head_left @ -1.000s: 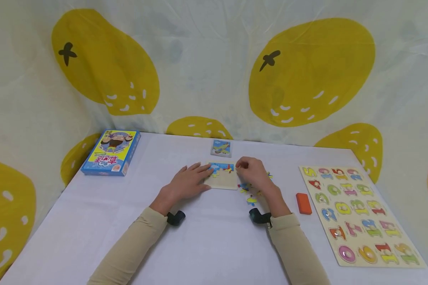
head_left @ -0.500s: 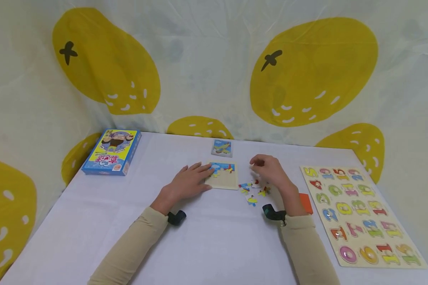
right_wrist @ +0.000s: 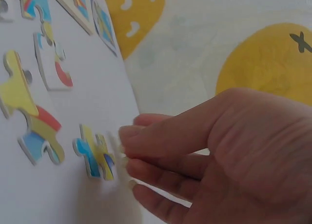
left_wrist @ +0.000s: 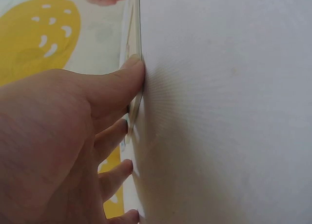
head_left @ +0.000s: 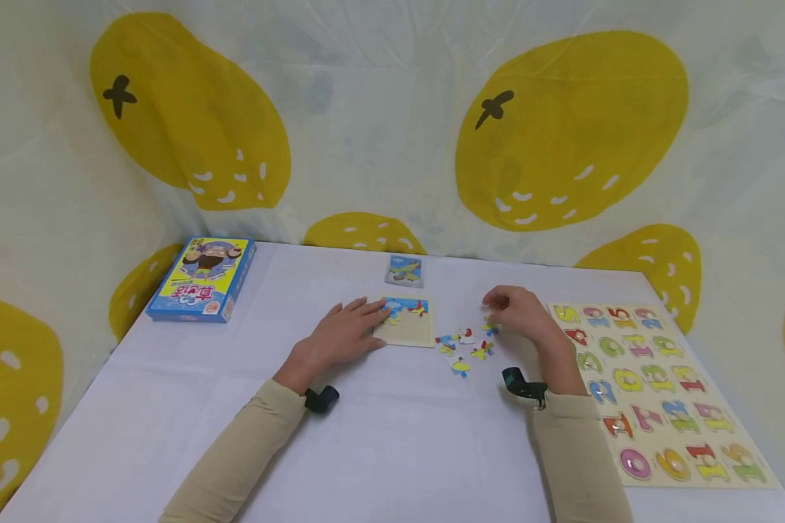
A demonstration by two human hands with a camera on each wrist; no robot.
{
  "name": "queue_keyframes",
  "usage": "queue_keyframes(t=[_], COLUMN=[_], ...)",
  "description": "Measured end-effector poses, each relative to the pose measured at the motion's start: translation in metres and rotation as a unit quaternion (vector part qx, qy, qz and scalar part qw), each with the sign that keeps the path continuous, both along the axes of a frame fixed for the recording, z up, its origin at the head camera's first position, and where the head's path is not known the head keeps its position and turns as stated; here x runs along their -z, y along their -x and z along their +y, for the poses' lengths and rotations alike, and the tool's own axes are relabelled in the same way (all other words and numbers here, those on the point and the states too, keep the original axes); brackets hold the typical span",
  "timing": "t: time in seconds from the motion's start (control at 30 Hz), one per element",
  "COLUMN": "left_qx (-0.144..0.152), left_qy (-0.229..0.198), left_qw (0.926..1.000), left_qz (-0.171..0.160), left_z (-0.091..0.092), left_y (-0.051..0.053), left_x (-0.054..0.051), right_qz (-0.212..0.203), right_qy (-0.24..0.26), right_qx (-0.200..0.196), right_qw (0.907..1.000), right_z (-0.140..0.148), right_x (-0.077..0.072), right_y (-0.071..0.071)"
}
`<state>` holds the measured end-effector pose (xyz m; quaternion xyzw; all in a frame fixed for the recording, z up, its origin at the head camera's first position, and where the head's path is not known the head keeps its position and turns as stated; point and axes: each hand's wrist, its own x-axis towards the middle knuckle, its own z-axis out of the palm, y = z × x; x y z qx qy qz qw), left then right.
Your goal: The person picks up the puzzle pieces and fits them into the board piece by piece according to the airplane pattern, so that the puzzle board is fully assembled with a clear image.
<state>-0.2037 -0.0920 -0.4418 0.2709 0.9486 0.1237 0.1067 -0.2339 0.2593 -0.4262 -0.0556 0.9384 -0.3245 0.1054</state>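
The left grip lies spread, touching the puzzle tray — the right grip released, loosely curved beside a puzzle piece.

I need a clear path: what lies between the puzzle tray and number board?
In the head view: loose puzzle pieces beside the puzzle tray, then the right hand toward the number board.
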Motion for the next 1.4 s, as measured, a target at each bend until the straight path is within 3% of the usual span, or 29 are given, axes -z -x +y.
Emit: queue_keyframes(t=[0.13,0.3,0.63,1.0,1.23,1.4], left_qx=[0.000,-0.003,-0.004,-0.007,-0.008,-0.009], left_qy=[-0.005,-0.009,-0.011,-0.018,-0.013,-0.010], left_qw=[1.0000,1.0000,0.9999,0.9998,0.9999,0.9999], left_qz=[-0.001,0.000,-0.004,-0.007,-0.007,-0.007], left_z=[-0.001,-0.002,-0.003,0.000,0.000,0.000], left_y=[0.000,0.001,0.000,-0.001,0.000,0.001], left_x=[0.000,0.001,0.001,-0.001,0.001,0.002], right_qz=[-0.041,-0.059,-0.092,-0.049,-0.002,0.001], right_qy=[-0.022,-0.046,-0.039,-0.033,0.026,0.065], right_qx=[-0.003,-0.005,0.034,0.037,0.024,0.019], right_qw=[0.9989,0.9972,0.9944,0.9976,0.9994,0.9977], right_z=[0.004,-0.003,-0.011,-0.008,-0.010,-0.018], right_x=[0.002,0.002,0.005,-0.004,-0.004,0.000], right_y=[0.001,0.002,0.002,-0.001,0.003,0.003])
